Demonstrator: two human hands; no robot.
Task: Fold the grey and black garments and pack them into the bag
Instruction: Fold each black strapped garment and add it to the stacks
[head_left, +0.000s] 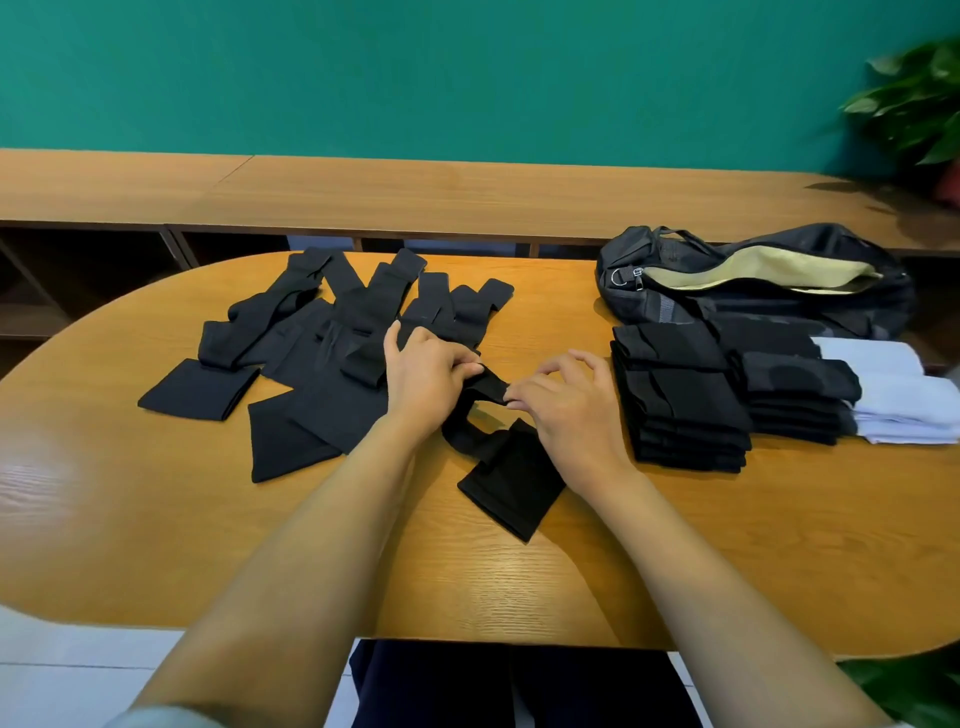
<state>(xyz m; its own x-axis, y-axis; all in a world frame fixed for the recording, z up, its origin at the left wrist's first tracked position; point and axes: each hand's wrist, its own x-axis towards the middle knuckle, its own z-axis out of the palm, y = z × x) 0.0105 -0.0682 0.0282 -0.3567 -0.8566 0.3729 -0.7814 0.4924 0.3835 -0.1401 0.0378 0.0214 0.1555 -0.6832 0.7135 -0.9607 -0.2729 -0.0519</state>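
Left hand (423, 376) and right hand (563, 402) fingers pinch black garment (506, 475) over tabletop (467, 582); open bag (753, 283) far right.

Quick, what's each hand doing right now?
Left hand: pinching the black garment.
Right hand: pinching the same garment.
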